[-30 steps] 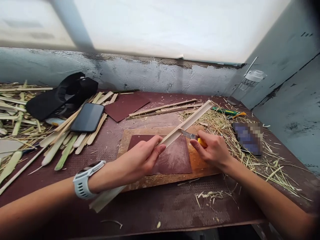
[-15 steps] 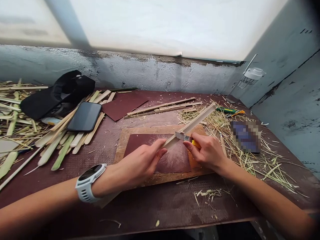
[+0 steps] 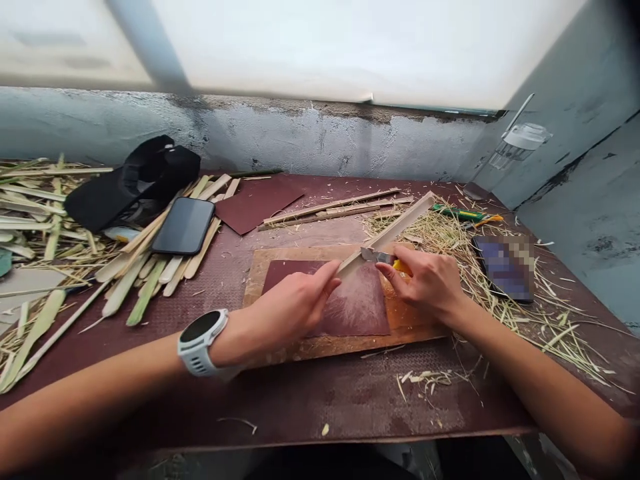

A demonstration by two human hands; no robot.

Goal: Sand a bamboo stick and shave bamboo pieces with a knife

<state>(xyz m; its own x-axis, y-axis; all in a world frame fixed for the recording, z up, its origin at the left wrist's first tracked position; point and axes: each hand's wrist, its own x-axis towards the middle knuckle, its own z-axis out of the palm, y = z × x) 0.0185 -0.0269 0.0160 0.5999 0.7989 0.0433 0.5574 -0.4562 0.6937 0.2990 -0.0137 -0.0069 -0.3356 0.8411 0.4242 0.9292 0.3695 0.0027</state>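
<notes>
Pale strip, pinched in my left fingers, needed light, shallow strokes from the knife my right fingers gripped.

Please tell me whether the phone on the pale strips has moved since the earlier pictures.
No, the phone has kept its place beside the black cap.
</notes>
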